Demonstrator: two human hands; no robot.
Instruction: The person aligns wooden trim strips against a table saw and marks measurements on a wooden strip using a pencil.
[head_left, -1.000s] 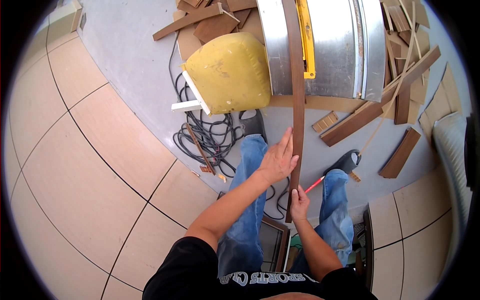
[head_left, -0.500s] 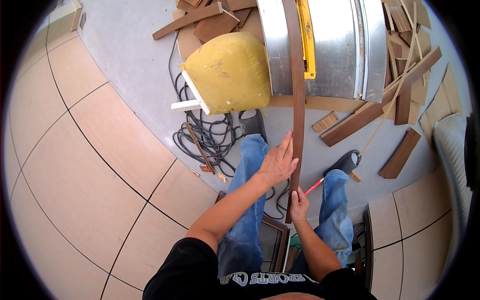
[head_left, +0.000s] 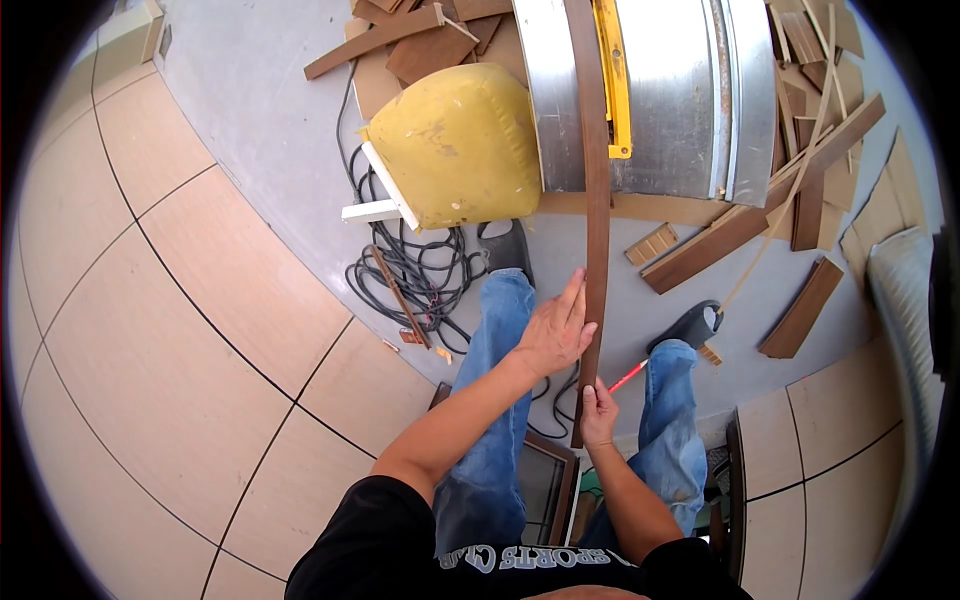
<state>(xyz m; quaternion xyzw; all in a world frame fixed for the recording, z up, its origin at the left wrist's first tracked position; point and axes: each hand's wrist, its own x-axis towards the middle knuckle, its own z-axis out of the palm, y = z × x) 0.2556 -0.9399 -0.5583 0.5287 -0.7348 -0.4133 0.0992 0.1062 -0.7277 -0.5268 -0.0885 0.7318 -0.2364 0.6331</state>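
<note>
A long dark brown wooden strip (head_left: 596, 220) runs from the metal saw table (head_left: 665, 100) down toward my lap. My left hand (head_left: 557, 325) lies flat along the strip's left edge with its fingers stretched out. Closer to my body, my right hand (head_left: 598, 412) grips the strip near its lower end, thumb on top. A red pencil (head_left: 628, 377) sticks out to the right of my right hand; its other end is hidden. On the metal table, a yellow bar-shaped piece (head_left: 618, 90) lies to the right of the strip.
A yellow bag (head_left: 455, 145) stands left of the metal table, above coiled black cable (head_left: 435, 285). Brown board offcuts (head_left: 800, 310) lie on the right, with more at the top left (head_left: 375, 42). My shoes (head_left: 690, 325) are on the grey floor. Beige tiles (head_left: 180, 330) extend on the left.
My hands and the strip have barely moved; my hands sit very slightly lower along the strip than a second ago.
</note>
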